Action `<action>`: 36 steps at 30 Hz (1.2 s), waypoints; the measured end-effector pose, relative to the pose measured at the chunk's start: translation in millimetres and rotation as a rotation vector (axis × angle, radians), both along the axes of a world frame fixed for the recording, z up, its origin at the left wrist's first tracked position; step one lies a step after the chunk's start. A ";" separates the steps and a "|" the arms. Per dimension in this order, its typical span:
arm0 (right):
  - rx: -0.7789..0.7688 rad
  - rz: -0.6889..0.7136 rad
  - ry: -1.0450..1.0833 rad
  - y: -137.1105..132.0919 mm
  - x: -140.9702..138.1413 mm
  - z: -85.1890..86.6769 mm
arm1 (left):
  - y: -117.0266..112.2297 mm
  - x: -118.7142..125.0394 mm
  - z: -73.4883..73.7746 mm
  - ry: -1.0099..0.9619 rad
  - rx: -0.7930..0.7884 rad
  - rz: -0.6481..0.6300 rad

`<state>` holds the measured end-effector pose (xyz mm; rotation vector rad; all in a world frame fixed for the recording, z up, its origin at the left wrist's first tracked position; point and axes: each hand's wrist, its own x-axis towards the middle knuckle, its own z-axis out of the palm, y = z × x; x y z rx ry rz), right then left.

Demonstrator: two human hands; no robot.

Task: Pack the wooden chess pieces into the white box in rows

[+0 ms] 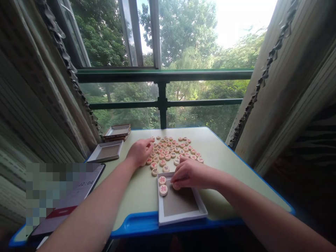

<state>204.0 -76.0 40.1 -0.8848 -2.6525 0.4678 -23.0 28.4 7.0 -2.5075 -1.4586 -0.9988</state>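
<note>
Many wooden xiangqi pieces (167,157) with red and black characters lie spread in the middle of the table. My left hand (139,153) rests at the left edge of the pile, its bent fingers apart and touching the outer pieces; no piece shows in its grasp. My right hand (191,173) reaches over a shallow white-rimmed box (181,204) at the table's front edge. Between its thumb and fingers is a xiangqi piece (176,187), low inside the box, its face mostly covered. Two red-marked pieces (163,190) sit along the box's left wall.
Another shallow open box (106,152) lies at the left, with stacked box parts (117,131) behind it. A tablet (70,196) showing a clock is under my left forearm. The table (223,182) has a blue edge. Curtains, a green railing (162,75) and a window surround it.
</note>
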 end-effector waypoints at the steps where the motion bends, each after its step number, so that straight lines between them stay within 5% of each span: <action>1: 0.016 0.025 -0.026 0.8 0.2 -1.6 | -0.1 0.5 -0.4 0.001 -0.008 0.002; 11: 0.075 -0.114 -0.081 -5.3 0.9 1.8 | -12.4 -4.0 23.8 0.124 -0.214 0.012; 21: 0.205 -0.125 0.004 -5.8 -10.2 -5.4 | -38.6 -1.4 43.8 0.021 -0.977 -0.380; 36: 0.169 -0.097 -0.011 2.7 -23.0 -12.9 | -34.0 -7.5 37.5 -0.017 -1.105 -0.426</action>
